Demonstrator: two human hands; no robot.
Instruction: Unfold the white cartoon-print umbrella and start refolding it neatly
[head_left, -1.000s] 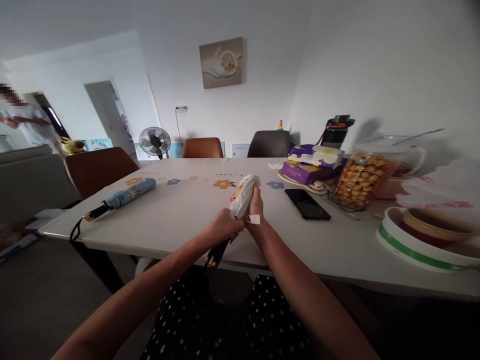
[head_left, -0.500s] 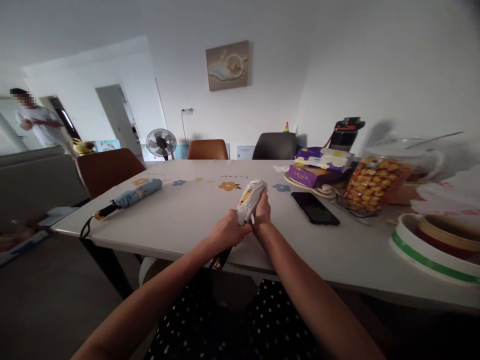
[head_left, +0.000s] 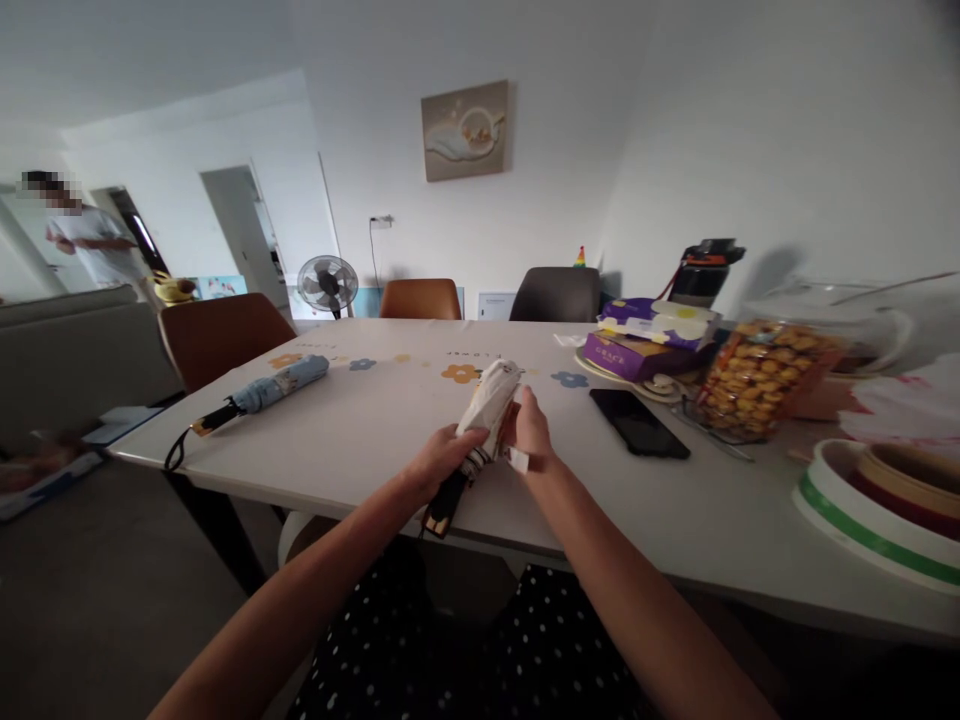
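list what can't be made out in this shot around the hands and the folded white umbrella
- Head view: the middle of the folded white patterned umbrella is covered by the left hand and right hand.
- Whether its white strap tab is fastened is too small to tell.
- The green-banded white round container is cut by the right edge.
- The lettering on the flat purple cardboard box is too small to read.
- The black smartphone has a dark screen.
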